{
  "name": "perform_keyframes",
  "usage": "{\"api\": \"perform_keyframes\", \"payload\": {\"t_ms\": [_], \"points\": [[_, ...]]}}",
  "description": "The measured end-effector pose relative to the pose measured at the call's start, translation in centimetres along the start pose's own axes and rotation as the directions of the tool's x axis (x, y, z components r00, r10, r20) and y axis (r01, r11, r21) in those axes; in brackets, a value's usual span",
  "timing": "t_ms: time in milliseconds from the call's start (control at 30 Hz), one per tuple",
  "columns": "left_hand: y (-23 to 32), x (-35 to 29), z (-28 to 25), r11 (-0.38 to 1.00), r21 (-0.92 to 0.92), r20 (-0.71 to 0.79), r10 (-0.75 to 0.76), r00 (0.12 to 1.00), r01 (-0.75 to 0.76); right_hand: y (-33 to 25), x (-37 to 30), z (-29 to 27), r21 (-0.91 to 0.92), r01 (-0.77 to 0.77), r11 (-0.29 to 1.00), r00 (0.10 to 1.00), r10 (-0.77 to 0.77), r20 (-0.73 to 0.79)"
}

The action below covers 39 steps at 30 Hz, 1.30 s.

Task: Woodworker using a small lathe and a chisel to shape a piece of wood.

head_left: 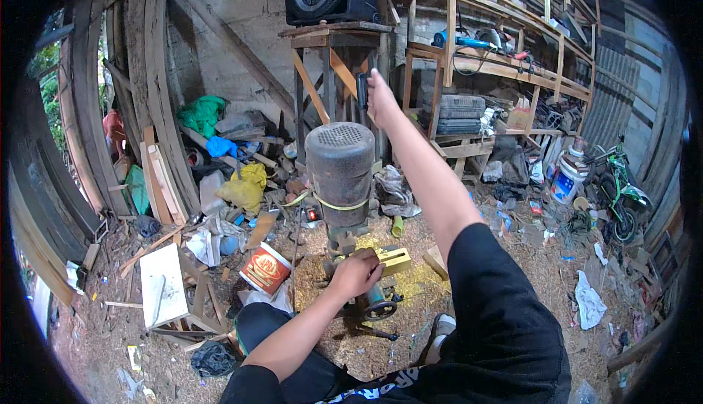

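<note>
In front of me stands an upright machine with a dark cylindrical motor housing (340, 169), its top perforated and a pale strap around its lower part. My right hand (382, 102) reaches far forward past the housing, with its fingers on a black handle (362, 93). Below the housing, my left hand (355, 273) is curled over the left end of a yellow slotted block (393, 260), which looks like wood. Part of the block is hidden under that hand. Close to my left hand is a handwheel (380, 310) at the machine's near side.
Wood shavings (329, 345) and litter cover the floor. A white and red bucket (266, 268) leans left of the machine, beside a white-topped wooden frame (162, 285). Behind stands a tall stool (333, 36) bearing a black speaker. Wooden shelves (505, 63) and a small green motorbike (621, 191) are on the right.
</note>
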<state>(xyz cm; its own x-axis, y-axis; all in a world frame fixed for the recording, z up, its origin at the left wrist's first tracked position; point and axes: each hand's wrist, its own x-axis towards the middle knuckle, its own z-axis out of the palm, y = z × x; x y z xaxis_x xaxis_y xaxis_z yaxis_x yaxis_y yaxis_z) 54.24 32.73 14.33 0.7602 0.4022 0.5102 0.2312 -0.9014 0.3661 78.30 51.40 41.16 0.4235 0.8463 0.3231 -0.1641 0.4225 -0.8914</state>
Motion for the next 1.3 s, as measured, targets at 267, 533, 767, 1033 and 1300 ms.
{"api": "perform_keyframes", "payload": {"t_ms": [267, 533, 767, 1033, 1300], "points": [[0.2, 0.8, 0.2, 0.991, -0.008, -0.003, 0.137, 0.991, -0.137, -3.6, 1.4, -1.7, 0.029, -0.1, 0.995, 0.991, 0.097, 0.094], [-0.3, -0.3, 1.2, 0.981, -0.006, 0.054, 0.196, 0.979, -0.196, -4.8, 0.9, -0.9, -0.286, 0.022, 0.958, 0.993, 0.012, 0.116], [0.1, 0.2, 1.3, 0.974, -0.017, 0.178, 0.226, 0.958, -0.226, -5.5, -0.5, -0.9, -0.089, -0.057, 0.994, 0.987, 0.069, 0.142], [-1.2, 0.2, 2.1, 0.976, 0.007, 0.082, 0.215, 0.973, -0.216, -4.9, -9.2, -1.8, 0.001, 0.125, 0.992, 0.978, -0.123, 0.169], [1.4, -0.5, 7.9, 0.734, -0.654, -0.042, -0.273, 0.961, 0.18, -0.4, -26.6, -7.3, -0.139, 0.581, 0.802, 0.794, -0.521, 0.314]]}}
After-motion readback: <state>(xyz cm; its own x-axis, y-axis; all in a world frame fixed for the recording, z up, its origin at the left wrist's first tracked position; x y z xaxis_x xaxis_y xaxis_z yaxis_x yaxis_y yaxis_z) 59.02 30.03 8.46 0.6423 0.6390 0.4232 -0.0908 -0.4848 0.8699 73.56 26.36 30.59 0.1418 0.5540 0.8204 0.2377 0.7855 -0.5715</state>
